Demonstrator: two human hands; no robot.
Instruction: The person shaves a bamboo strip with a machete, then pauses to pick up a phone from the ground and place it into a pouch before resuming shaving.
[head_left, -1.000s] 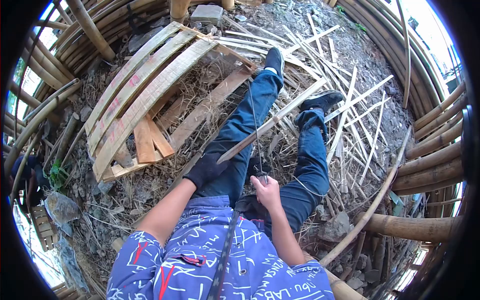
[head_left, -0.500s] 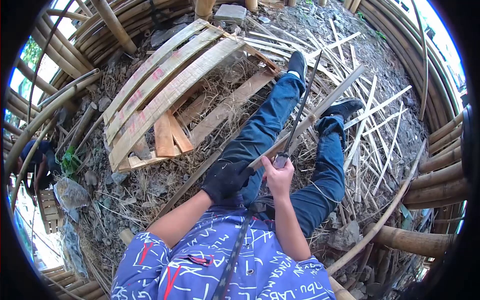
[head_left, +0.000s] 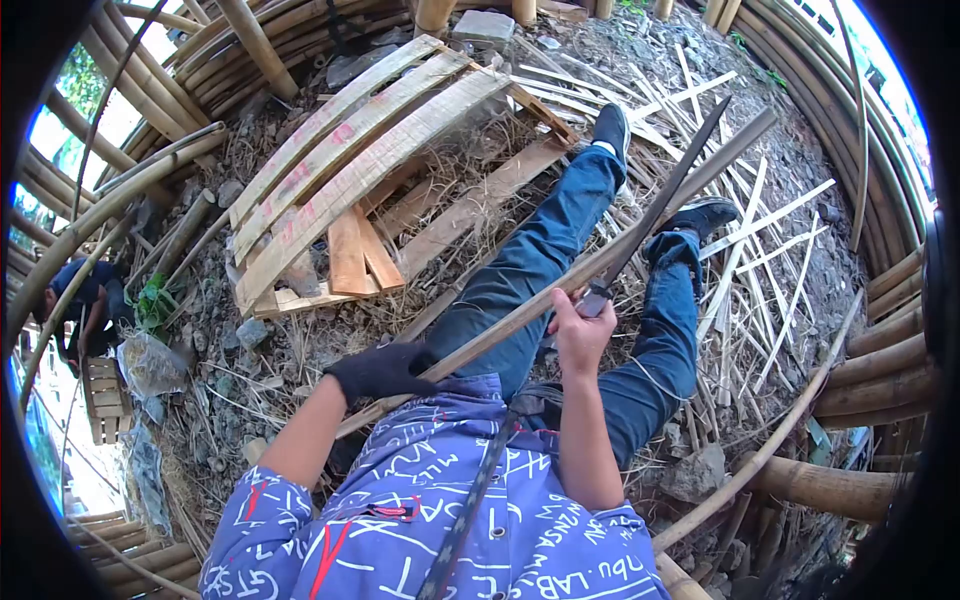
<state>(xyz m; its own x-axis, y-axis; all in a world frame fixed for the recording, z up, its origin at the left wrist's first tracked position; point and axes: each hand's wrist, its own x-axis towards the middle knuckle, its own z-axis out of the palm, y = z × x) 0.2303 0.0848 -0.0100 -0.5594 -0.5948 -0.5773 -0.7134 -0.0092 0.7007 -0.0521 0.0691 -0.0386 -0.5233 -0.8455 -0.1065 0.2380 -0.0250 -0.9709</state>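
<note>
- The left hand (head_left: 383, 372) wore a matt black cloth glove.
- The bamboo strip (head_left: 520, 320) looked dry, tan and rough.
- The long blade (head_left: 665, 205) was dark, dull metal.
- The pallet (head_left: 370, 170) was pale, weathered, rough-sawn wood.
- The jeans (head_left: 540, 260) were blue denim.

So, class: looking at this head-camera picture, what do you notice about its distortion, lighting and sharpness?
Head view: strong fisheye bending, so the bamboo poles curve round a black circular border; daylight is even with soft shadows, while sky at the upper corners is blown out; the gloved left hand, the bare right hand, the long blade and the bamboo strip look sharp, with little motion blur.
</note>
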